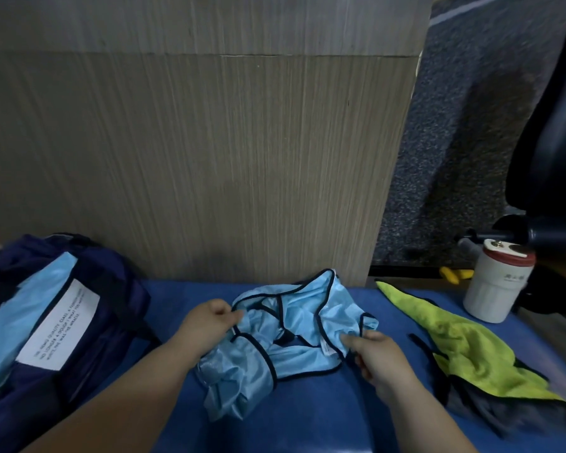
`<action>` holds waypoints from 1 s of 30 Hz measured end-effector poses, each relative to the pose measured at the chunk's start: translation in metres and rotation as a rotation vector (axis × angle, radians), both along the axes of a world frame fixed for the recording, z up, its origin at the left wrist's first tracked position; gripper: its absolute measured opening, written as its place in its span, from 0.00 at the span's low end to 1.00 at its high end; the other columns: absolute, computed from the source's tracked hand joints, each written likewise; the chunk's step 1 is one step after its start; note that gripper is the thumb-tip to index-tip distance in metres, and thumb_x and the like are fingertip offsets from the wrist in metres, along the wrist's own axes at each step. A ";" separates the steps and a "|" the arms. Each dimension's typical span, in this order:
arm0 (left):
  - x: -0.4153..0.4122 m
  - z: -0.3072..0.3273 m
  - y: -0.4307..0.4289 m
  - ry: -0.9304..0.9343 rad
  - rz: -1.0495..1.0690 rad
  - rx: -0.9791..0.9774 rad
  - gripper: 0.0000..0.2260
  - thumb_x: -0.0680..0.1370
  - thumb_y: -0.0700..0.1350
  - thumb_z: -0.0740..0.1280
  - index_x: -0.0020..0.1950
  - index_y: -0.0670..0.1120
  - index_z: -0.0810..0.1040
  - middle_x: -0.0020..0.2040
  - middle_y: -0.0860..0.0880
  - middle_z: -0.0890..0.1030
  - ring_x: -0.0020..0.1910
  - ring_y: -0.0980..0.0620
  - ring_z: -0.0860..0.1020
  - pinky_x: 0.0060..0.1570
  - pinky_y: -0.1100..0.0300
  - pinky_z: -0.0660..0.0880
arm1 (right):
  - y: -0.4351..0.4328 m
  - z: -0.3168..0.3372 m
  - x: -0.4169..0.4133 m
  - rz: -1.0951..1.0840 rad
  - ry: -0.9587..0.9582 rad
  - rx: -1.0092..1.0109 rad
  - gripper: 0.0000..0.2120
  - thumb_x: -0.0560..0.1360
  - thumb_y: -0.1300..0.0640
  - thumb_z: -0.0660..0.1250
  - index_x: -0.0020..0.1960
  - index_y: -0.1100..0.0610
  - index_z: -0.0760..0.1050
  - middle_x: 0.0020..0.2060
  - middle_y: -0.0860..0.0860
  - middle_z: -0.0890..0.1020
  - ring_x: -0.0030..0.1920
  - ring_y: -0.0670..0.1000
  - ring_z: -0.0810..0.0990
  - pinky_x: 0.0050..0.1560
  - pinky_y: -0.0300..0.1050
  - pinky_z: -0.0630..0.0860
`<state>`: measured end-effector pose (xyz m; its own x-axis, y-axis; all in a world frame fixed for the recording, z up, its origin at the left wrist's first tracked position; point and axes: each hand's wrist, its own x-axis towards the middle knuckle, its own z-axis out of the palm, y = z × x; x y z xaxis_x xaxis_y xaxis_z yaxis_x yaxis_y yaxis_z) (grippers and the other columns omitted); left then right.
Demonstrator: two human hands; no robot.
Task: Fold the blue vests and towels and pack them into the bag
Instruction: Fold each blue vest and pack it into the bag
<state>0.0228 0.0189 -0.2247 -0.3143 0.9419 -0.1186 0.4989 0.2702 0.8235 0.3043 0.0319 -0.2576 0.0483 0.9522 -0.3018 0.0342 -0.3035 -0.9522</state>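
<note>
A crumpled light blue vest [294,335] with dark trim lies in the middle of the blue table [307,426]. My left hand [206,325] pinches its left edge near the trim. My right hand [378,353] pinches the fabric at its right side. At the far left stands an open dark navy bag [111,308], with a folded light blue piece [30,308] and a white printed label [62,325] showing inside it.
A yellow-green cloth [455,348] lies on dark grey fabric [504,410] at the right. A white canister with a red band [497,282] stands at the table's right edge, next to a black office chair [549,152]. A wooden panel [193,152] rises behind the table.
</note>
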 end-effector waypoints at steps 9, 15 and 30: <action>0.001 0.038 0.004 -0.127 0.273 0.454 0.13 0.81 0.49 0.61 0.44 0.41 0.72 0.36 0.46 0.74 0.37 0.49 0.73 0.38 0.55 0.67 | 0.001 0.037 0.021 -0.367 0.549 0.349 0.05 0.80 0.60 0.63 0.48 0.54 0.76 0.40 0.51 0.85 0.38 0.48 0.83 0.38 0.42 0.79; 0.010 0.054 -0.001 -0.199 0.427 0.610 0.10 0.79 0.43 0.64 0.39 0.46 0.67 0.34 0.47 0.73 0.34 0.50 0.72 0.35 0.55 0.67 | -0.002 0.056 0.044 -0.871 0.622 0.703 0.08 0.81 0.60 0.62 0.44 0.50 0.73 0.36 0.41 0.81 0.37 0.38 0.79 0.41 0.33 0.76; 0.059 0.027 -0.015 -0.736 -0.173 0.063 0.13 0.79 0.50 0.66 0.36 0.47 0.76 0.46 0.47 0.82 0.50 0.47 0.80 0.60 0.49 0.73 | -0.003 0.015 0.000 0.050 -0.229 0.431 0.15 0.77 0.56 0.68 0.55 0.36 0.73 0.44 0.48 0.82 0.42 0.52 0.81 0.45 0.44 0.76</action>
<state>0.0814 0.0034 -0.1974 -0.0217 0.9826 -0.1844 -0.1547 0.1789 0.9716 0.3044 0.0293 -0.2428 0.0182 0.9910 0.1330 0.2616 0.1236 -0.9572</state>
